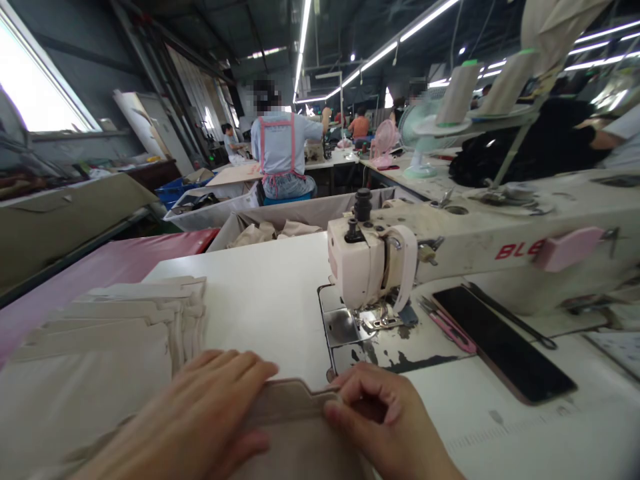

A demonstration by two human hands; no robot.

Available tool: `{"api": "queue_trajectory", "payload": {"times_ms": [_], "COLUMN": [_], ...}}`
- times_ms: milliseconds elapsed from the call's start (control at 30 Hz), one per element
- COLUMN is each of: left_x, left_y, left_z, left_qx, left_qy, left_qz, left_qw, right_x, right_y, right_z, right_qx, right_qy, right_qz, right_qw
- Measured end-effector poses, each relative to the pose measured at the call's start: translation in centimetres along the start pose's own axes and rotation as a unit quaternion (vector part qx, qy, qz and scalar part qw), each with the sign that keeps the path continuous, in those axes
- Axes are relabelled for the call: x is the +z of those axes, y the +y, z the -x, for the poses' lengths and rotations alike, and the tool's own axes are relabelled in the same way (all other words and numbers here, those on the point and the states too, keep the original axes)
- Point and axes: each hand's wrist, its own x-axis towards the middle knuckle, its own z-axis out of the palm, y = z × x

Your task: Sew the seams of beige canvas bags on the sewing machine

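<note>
Beige notched fabric piece [295, 447] near centre, at white tabletop [255, 287]; right hand [385, 417] pinches its far right corner, left hand [200, 407] touches its left side, grip unclear. Stacked beige cloth panels [110, 347] left, cream metal sewing machine [355, 267] far right.

red letters [515, 250] reading "ble" stood on the arm of the sewing machine [465, 230], running up against a pink pad [567, 249], while the ruler-like scale [477, 437] on the white tabletop [260, 293] was too faint to read.
</note>
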Motion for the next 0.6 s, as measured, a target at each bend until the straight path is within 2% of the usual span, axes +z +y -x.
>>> {"api": "queue_trajectory", "payload": {"times_ms": [33, 100, 200, 400, 600], "left_x": [0.8, 2.8, 4.9, 4.9, 5.3], "left_y": [0.9, 2.6, 4.0, 4.6, 4.8], "left_z": [-0.7, -2.0, -2.7, -3.0, -3.3], "left_qx": [0.008, -0.024, -0.06, -0.004, -0.039], "left_qy": [-0.031, -0.045, -0.045, 0.002, -0.017], "left_qz": [0.013, 0.076, 0.177, 0.2, 0.244], "left_qw": [0.999, 0.996, 0.981, 0.98, 0.969], "right_x": [0.2, 0.2, -0.5, -1.5, -1.7], "right_y": [0.2, 0.4, 0.2, -1.0, -0.9], "right_z": [0.0, 0.1, 0.5, 0.7, 0.4], "right_qx": [-0.03, -0.054, -0.036, -0.003, -0.023], "right_qy": [0.015, 0.011, 0.015, 0.031, 0.011], "right_qz": [0.028, 0.054, 0.035, 0.022, 0.01], "right_qw": [0.999, 0.997, 0.999, 0.999, 1.0]}}
